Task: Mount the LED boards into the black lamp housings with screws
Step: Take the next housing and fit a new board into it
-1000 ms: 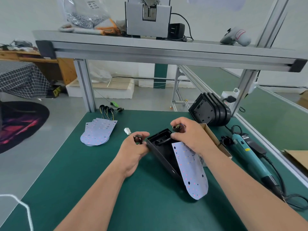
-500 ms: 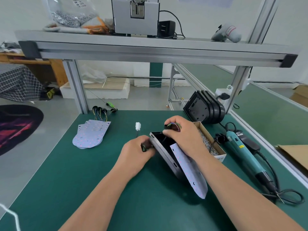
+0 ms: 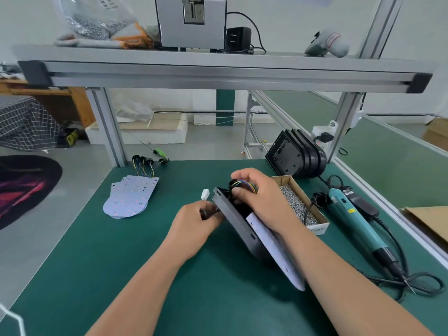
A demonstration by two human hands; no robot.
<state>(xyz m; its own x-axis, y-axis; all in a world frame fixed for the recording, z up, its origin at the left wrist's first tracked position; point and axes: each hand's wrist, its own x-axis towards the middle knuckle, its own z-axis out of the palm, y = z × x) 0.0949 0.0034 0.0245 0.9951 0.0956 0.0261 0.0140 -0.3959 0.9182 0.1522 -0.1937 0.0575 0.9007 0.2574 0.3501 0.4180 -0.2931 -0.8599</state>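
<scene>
Right hand (image 3: 259,197) pinches wires (image 3: 244,184) over tilted housing (image 3: 236,220).

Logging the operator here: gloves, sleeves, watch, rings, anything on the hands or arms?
Nothing worn shows. The left hand and right hand are bare: no gloves, rings or wristband visible. The left forearm and right forearm are bare to the frame's edge; no sleeve appears.

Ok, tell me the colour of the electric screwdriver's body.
Teal, with a black section at its near end; the electric screwdriver shows best in the head view.
</scene>
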